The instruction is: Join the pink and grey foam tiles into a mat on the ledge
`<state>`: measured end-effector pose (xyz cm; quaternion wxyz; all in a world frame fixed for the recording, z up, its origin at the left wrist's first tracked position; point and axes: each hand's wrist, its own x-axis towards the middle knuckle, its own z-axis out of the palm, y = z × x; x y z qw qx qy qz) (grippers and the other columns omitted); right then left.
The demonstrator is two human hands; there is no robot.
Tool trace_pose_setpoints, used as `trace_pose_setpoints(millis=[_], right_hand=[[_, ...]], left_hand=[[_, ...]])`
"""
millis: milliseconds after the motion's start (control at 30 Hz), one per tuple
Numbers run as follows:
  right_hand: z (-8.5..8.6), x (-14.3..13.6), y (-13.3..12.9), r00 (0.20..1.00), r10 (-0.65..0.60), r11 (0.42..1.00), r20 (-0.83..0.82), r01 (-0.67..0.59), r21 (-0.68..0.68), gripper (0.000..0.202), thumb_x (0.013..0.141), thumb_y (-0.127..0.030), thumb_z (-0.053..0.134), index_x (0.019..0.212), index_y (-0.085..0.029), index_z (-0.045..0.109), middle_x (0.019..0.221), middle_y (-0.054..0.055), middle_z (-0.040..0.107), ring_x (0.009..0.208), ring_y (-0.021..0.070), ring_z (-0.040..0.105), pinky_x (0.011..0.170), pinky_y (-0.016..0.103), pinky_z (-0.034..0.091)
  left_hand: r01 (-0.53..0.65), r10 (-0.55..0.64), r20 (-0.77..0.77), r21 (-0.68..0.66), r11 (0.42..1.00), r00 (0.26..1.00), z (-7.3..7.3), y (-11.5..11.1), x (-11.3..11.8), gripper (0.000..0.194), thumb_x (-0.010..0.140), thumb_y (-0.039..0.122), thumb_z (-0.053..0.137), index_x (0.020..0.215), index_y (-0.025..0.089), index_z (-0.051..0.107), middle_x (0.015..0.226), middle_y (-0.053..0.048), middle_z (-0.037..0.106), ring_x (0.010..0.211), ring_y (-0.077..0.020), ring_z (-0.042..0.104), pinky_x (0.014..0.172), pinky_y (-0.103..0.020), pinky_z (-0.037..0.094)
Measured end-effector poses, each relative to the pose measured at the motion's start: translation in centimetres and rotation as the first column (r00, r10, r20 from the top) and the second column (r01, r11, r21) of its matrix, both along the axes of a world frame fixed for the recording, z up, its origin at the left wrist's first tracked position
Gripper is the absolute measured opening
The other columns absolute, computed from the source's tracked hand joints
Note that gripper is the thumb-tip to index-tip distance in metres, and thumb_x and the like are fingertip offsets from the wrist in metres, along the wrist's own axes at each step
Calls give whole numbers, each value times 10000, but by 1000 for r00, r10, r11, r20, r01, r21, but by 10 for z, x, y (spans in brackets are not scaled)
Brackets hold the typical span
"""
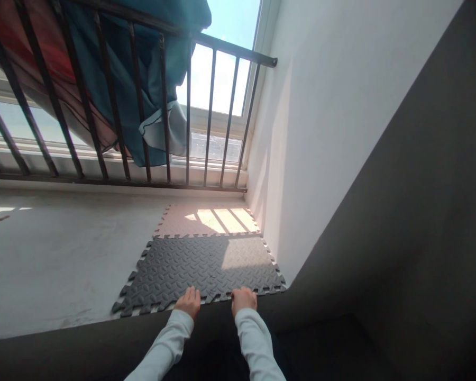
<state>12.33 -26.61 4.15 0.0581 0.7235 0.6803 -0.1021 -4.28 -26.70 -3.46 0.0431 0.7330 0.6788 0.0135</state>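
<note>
A dark grey foam mat (198, 270) with a raised tread pattern and toothed edges lies flat on the ledge. Behind it, a pale pinkish foam mat (182, 219) meets its far edge, beside the white wall. My left hand (189, 304) is at the near edge of the dark mat, its fingers bent over that edge. To its right, my right hand (244, 300) rests on the same near edge with its fingers curled. How firmly either hand grips the mat is hard to see.
Dark metal railing (238, 52) runs along the window behind the ledge (55, 264). Blue-green cloth (122, 79) and reddish cloth (55, 58) hang behind its bars. A white wall (321, 106) rises at the right. The ledge's front edge drops into shadow.
</note>
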Motion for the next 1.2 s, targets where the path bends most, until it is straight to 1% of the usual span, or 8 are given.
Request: trace_pose_setpoints(millis=[233, 500, 767, 833, 900, 1000, 1100, 1200], right_hand=[[0, 0, 0, 999, -35, 999, -34, 35, -5, 238, 738, -188, 474, 876, -272, 649, 992, 59, 610, 982, 202, 515, 812, 333, 365], [5, -2, -9, 997, -66, 997, -48, 65, -29, 208, 718, -306, 521, 894, -282, 630, 1031, 69, 574, 1018, 222, 480, 810, 344, 369], [11, -3, -27, 990, -128, 990, -57, 124, -73, 237, 690, -261, 500, 886, -274, 631, 1040, 74, 557, 1030, 233, 465, 825, 351, 369], [13, -3, -30, 987, -150, 987, -58, 146, -70, 243, 678, -258, 501, 884, -277, 629, 1068, 78, 538, 1044, 240, 451, 826, 358, 368], [14, -4, -31, 980, -190, 981, -60, 187, -52, 258, 669, -257, 504, 899, -279, 620, 1099, 81, 518, 1053, 240, 441, 823, 355, 370], [14, -4, -29, 970, -232, 972, -76, 233, 6, 362, 664, -260, 511, 1022, -274, 568, 1202, 78, 468, 1095, 233, 414, 839, 346, 367], [9, -2, -26, 966, -239, 968, -101, 245, 51, 495, 659, -258, 530, 1152, -247, 494, 1338, 78, 359, 1199, 233, 326, 905, 351, 335], [2, 1, -23, 963, -242, 967, -122, 250, 49, 557, 657, -265, 552, 1205, -221, 462, 1395, 81, 280, 1255, 226, 258, 970, 354, 278]], left_hand=[[44, -46, 40, 51, 998, 998, -4, -5, -10, 480, 785, 129, 245, 1135, 169, 571, 1214, -85, 519, 1144, -233, 459, 918, -382, 415], [61, -62, 8, 56, 997, 998, 5, -20, -9, 517, 830, 154, 151, 1135, 138, 568, 1210, -97, 523, 1141, -215, 465, 915, -352, 413], [154, -155, 28, 44, 987, 987, -9, -40, -13, 481, 822, 166, 205, 1121, 145, 581, 1216, -99, 525, 1154, -207, 452, 947, -309, 391], [146, -146, 22, 10, 989, 989, -4, -42, -10, 462, 815, 182, 232, 1104, 173, 593, 1221, -86, 525, 1161, -212, 445, 969, -331, 366], [123, -122, 6, -62, 991, 992, 8, -40, -4, 455, 817, 222, 243, 1134, 191, 568, 1227, -85, 526, 1162, -221, 442, 989, -374, 334], [53, -58, -26, -180, 982, 998, 30, -34, 6, 519, 783, 324, 351, 1292, 230, 375, 1360, -82, 364, 1237, -275, 331, 1003, -502, 248], [16, -30, -55, -236, 972, 998, 43, -27, 11, 817, 647, 345, 542, 1352, 311, 129, 1452, -51, 67, 1305, -331, 99, 970, -621, 148], [53, -74, -65, -274, 960, 995, 43, -23, 8, 781, 673, 281, 496, 1339, 356, 95, 1452, -21, 29, 1317, -292, 23, 967, -635, 79]])
